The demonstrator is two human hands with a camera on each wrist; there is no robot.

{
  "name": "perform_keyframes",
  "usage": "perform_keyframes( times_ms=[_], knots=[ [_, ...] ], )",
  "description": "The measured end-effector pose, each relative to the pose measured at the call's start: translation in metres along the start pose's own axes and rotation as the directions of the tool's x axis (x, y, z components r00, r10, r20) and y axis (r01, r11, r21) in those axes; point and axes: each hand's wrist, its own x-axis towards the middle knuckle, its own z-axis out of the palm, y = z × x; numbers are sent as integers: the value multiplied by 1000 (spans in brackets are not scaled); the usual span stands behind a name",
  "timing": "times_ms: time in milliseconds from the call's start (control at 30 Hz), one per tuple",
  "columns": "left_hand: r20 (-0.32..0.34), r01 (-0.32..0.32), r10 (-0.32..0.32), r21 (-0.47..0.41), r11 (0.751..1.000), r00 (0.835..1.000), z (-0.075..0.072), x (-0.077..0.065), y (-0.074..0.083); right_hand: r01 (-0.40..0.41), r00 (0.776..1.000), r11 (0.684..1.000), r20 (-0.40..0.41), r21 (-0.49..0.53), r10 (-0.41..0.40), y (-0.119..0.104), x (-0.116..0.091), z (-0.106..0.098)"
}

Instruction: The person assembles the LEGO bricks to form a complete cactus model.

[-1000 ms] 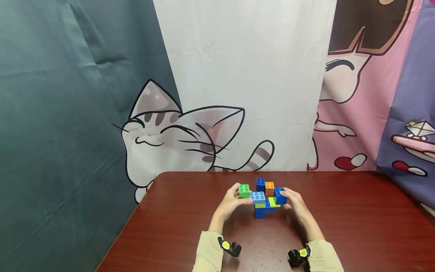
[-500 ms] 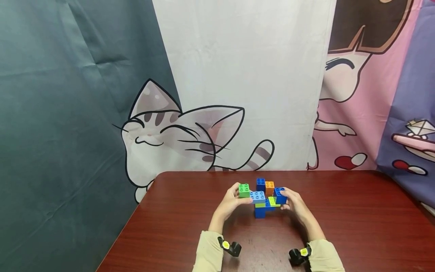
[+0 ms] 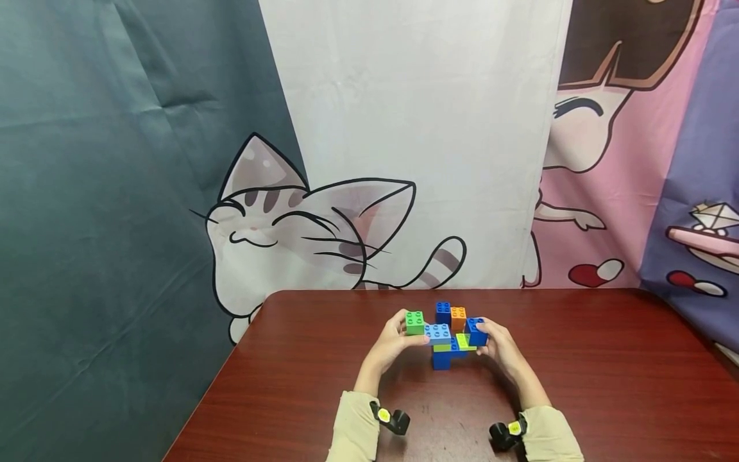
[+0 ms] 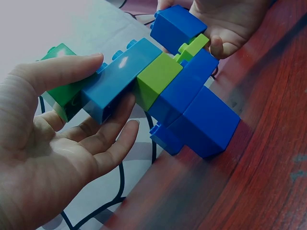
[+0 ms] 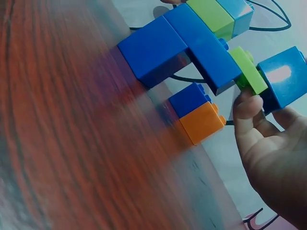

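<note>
A brick structure stands on the table, with a blue brick (image 3: 441,361) at its base and a longer blue brick (image 4: 189,86) above. Lime-green bricks (image 4: 159,79) (image 5: 248,71) sit on both ends of it. My left hand (image 3: 388,348) grips the light blue brick (image 3: 437,333) on the left side, thumb on top and fingers below; a green brick (image 3: 414,323) is beside the thumb. On the right, my right hand (image 3: 505,351) pinches a blue brick (image 5: 285,79) at the lime-green one, a fingertip touching underneath. Whether these two are joined I cannot tell.
Behind the structure a dark blue brick (image 3: 442,312) and an orange brick (image 3: 458,318) stand side by side on the reddish-brown table (image 3: 300,385). A printed cloth (image 3: 427,128) hangs beyond the table's far edge. Both wrists wear black cameras (image 3: 398,422).
Almost nothing differs. Both hands keep their grips on the bricks, and the right hand and wrist shift only slightly.
</note>
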Motion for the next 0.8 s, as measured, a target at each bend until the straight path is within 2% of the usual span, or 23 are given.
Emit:
perform_keyframes(
  times_ms=[267,633,800],
  knots=[
    [-5,-2,2,-14,1000,1000,1,0,-1,-14,998,1000,-61,-25,12,4,0,3],
    [8,-1,1,-10,1000,1000,0,0,-2,-8,1000,1000,-17,4,8,3,-1,3],
    [8,-8,9,-17,1000,1000,0,1,-1,17,1000,999,6,34,-18,2,1,3]
  ],
)
